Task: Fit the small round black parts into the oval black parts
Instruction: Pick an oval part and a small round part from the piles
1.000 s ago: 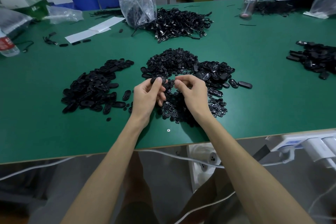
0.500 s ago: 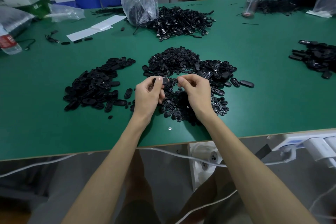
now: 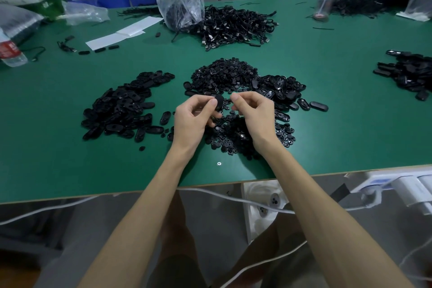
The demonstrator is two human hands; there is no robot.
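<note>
Oval black part (image 3: 219, 101) half-hidden in left hand (image 3: 194, 117) grip; right hand (image 3: 256, 112) grip unclear

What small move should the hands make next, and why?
Probably bring the right hand leftward to the oval black part pinched in the left hand, closing the gap for the fit. The hands hover apart, fingertips facing each other; whether the right one holds anything is too small to tell.

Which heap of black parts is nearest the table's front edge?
The heap of small round parts, overlapped by the right hand; the left oval heap and right oval heap sit further back.
</note>
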